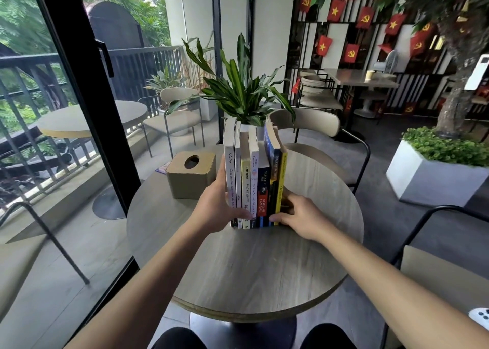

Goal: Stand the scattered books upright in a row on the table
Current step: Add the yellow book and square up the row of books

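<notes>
While the left hand [215, 205] and right hand [299, 217], fingers curled, clamp opposite ends, the books [254, 179] stand upright mid-table [251, 269], squeezed so none topples; tissue box [190, 175] and plant [243, 89] sit behind.

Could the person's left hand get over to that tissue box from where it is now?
Probably yes. The tissue box sits just left of the left hand with bare table between. But that hand is bracing the row of books, which might tip if released.
</notes>
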Action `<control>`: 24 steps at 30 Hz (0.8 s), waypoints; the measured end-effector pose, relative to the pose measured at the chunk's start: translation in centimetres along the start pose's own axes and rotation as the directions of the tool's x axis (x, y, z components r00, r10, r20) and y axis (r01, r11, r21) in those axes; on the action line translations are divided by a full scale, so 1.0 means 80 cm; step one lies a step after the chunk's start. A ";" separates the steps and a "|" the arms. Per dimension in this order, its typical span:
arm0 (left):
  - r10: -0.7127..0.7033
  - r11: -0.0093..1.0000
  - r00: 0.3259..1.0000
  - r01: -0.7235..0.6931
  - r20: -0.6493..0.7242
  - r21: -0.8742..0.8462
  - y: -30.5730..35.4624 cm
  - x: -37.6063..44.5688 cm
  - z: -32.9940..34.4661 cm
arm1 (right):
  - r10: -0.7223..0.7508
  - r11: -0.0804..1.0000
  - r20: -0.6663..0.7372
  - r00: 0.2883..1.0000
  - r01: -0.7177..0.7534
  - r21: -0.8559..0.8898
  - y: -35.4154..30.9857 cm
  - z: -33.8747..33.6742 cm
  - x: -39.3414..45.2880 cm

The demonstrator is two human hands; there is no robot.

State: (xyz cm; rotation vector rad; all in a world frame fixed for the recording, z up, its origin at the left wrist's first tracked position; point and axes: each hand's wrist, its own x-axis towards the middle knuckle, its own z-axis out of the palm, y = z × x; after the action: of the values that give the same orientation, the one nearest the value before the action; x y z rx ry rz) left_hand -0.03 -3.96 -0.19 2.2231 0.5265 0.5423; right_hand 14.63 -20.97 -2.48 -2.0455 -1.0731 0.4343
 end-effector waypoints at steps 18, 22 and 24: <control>0.252 0.807 0.955 -0.117 -0.158 0.579 -0.005 0.007 -0.007 | -0.175 0.984 -0.070 0.982 0.172 -0.041 -0.028 0.029 0.003; 0.048 0.823 0.999 -0.043 0.007 0.566 -0.014 0.024 -0.027 | -0.186 0.982 -0.181 0.966 0.189 -0.002 -0.024 0.040 0.011; -0.026 0.830 0.996 -0.025 0.085 0.558 -0.024 0.037 -0.036 | -0.184 0.982 -0.220 0.958 0.186 -0.012 -0.019 0.043 0.015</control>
State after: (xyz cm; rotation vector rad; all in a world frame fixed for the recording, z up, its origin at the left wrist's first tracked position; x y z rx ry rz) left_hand 0.48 0.46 0.73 2.7894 0.7083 0.3043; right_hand 12.42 -17.86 -3.54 -1.9116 -1.1102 0.1126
